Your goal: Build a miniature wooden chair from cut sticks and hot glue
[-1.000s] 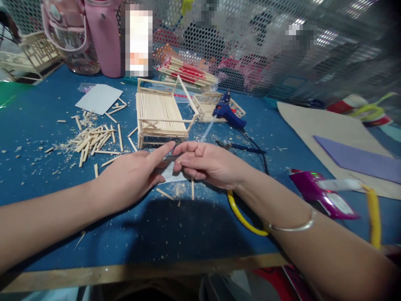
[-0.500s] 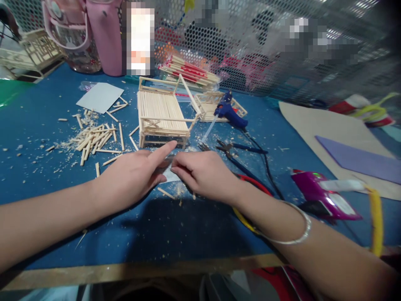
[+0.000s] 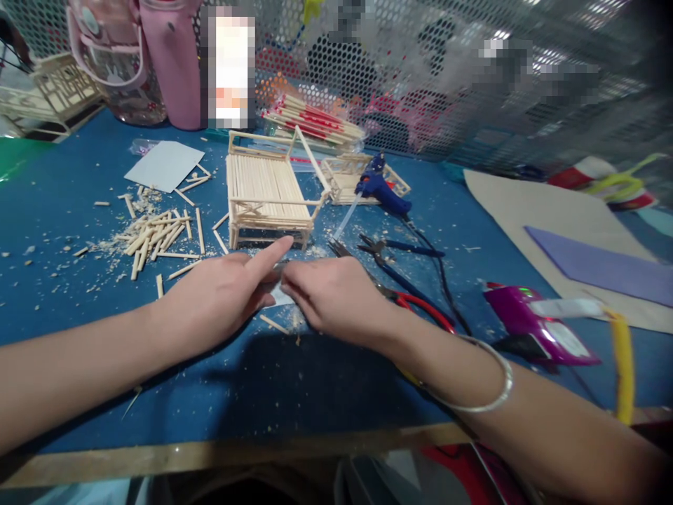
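Note:
My left hand (image 3: 218, 291) rests on the blue table, its index finger stretched toward the front legs of a small stick-built bed frame (image 3: 268, 186). Its thumb lies at a small pale sheet (image 3: 280, 294). Beside it my right hand (image 3: 336, 294) is closed, fingertips pinched at the sheet's upper edge; whatever is between them is too small to tell. The bed frame stands upright just beyond both hands. Left of it lies a pile of short cut sticks (image 3: 152, 238) among crumbs.
A blue glue gun (image 3: 386, 193) leans by a smaller stick piece (image 3: 344, 179). Pliers (image 3: 381, 256) and red-handled cutters (image 3: 425, 305) lie near my right forearm. A purple device (image 3: 536, 322) sits at right. Pink bottles (image 3: 176, 66) and a bright phone (image 3: 231, 66) stand behind.
The whole view has shifted slightly, so the objects appear a little further left. My right hand has turned slightly, its fingers still at the sheet. My left hand keeps nearly the same pose.

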{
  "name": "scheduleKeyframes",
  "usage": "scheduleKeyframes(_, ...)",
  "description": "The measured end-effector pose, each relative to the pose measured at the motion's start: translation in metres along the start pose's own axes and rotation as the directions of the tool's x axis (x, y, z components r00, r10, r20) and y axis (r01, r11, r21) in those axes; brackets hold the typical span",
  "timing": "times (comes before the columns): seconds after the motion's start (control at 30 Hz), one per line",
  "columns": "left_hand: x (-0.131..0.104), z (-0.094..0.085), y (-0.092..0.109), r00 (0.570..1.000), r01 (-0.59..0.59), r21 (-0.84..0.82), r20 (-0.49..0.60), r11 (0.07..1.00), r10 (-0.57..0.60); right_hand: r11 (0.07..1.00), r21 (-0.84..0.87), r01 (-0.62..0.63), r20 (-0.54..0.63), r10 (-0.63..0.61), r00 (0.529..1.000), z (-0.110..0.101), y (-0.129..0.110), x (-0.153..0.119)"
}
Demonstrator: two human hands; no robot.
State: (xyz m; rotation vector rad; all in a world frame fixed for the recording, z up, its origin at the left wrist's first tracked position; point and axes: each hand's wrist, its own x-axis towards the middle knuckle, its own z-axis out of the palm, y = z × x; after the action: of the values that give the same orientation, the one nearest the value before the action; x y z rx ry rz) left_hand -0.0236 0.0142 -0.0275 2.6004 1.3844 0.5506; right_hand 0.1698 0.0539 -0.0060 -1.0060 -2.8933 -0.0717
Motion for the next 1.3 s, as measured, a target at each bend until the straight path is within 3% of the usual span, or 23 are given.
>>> scheduleKeyframes(0.1, 0.000, -0.001, 0.000, 1.000, -0.004, 0.002, -0.002, 1.000, 0.004, 0.999, 0.000, -0.047, 0.002, 0.047, 0.999, -0.001, -0.002, 0.000)
scheduleKeyframes(0.2, 0.000, -0.001, 0.000, 1.000, -0.006, 0.003, -0.002, 1.000, 0.006, 0.999, 0.038, 0.003, 0.044, -0.005, 0.999, -0.001, -0.003, 0.001)
scheduleKeyframes(0.37, 0.002, -0.001, 0.000, 1.000, 0.004, -0.024, 0.004, 1.000, -0.004, 0.997, 0.025, -0.074, 0.030, 0.073, 0.997, -0.001, 0.001, 0.001)
scheduleKeyframes(0.43, 0.003, -0.003, -0.001, 1.000, 0.010, -0.045, 0.012, 0.999, -0.009, 0.990, 0.105, -0.089, 0.041, 0.085, 0.996, -0.001, 0.003, 0.002)
scheduleKeyframes(0.53, 0.005, -0.010, -0.002, 0.999, 0.024, -0.150, 0.030, 0.988, -0.020, 0.899, 0.403, -0.169, -0.005, 0.187, 0.982, -0.001, 0.005, 0.003)
scheduleKeyframes(0.6, 0.007, -0.015, -0.003, 0.998, 0.054, -0.244, 0.042, 0.968, -0.045, 0.699, 0.692, -0.180, -0.003, 0.252, 0.968, -0.002, 0.005, 0.003)
scheduleKeyframes(0.7, 0.006, -0.021, -0.003, 0.994, 0.108, -0.311, 0.027, 0.944, -0.105, 0.165, 0.959, -0.230, 0.176, 0.289, 0.941, -0.006, 0.005, 0.005)
scheduleKeyframes(0.77, 0.005, -0.023, -0.004, 0.992, 0.123, -0.296, 0.002, 0.947, -0.128, -0.160, 0.938, -0.307, 0.339, 0.247, 0.908, -0.009, 0.005, 0.006)
scheduleKeyframes(0.8, 0.005, -0.023, -0.004, 0.993, 0.109, -0.267, -0.011, 0.958, -0.116, -0.269, 0.903, -0.336, 0.398, 0.223, 0.890, -0.011, 0.005, 0.006)
scheduleKeyframes(0.87, 0.004, -0.022, -0.005, 0.999, 0.043, -0.173, -0.018, 0.984, -0.046, -0.398, 0.846, -0.356, 0.454, 0.187, 0.871, -0.013, 0.006, 0.006)
scheduleKeyframes(0.93, 0.004, -0.020, -0.006, 0.999, -0.033, -0.090, 0.006, 0.995, 0.033, -0.443, 0.824, -0.354, 0.463, 0.167, 0.870, -0.013, 0.007, 0.006)
scheduleKeyframes(1.07, 0.004, -0.017, -0.005, 0.996, -0.082, -0.051, 0.036, 0.995, 0.084, -0.440, 0.825, -0.354, 0.463, 0.170, 0.870, -0.009, 0.008, 0.007)
scheduleKeyframes(1.17, 0.003, -0.019, -0.002, 0.993, -0.097, -0.027, 0.060, 0.995, 0.099, -0.389, 0.848, -0.360, 0.458, 0.198, 0.867, -0.008, 0.006, 0.007)
scheduleKeyframes(1.3, 0.000, -0.024, 0.003, 0.990, -0.079, -0.033, 0.111, 0.996, 0.082, -0.266, 0.902, -0.341, 0.396, 0.190, 0.899, -0.010, 0.003, 0.005)
